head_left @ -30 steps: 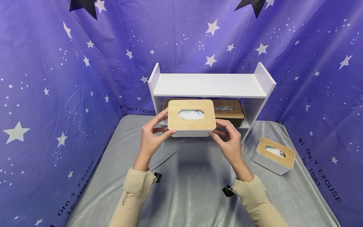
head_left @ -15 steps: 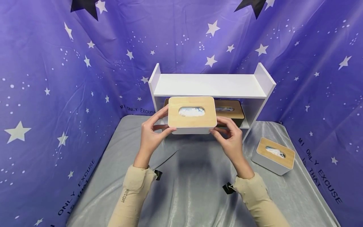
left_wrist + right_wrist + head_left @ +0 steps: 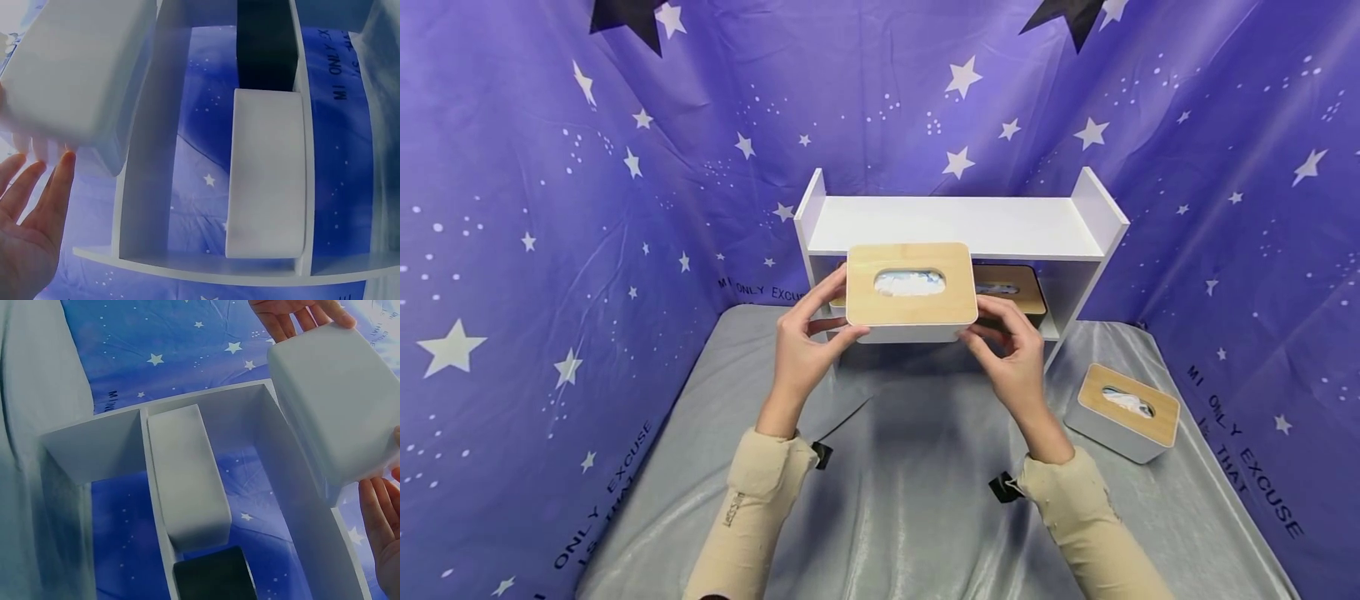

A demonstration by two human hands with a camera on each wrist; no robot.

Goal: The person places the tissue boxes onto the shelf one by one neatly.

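The held tissue box [image 3: 912,292] hides most of the white box [image 3: 837,297] on the shelf's [image 3: 955,225] lower level; its tissue is blurred.

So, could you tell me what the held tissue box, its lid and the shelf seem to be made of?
Tissue box: smooth matte white body, probably plastic. Its lid: pale wood or bamboo, judging by the tan colour and faint grain. Shelf: flat white boards, likely painted or laminated wood.
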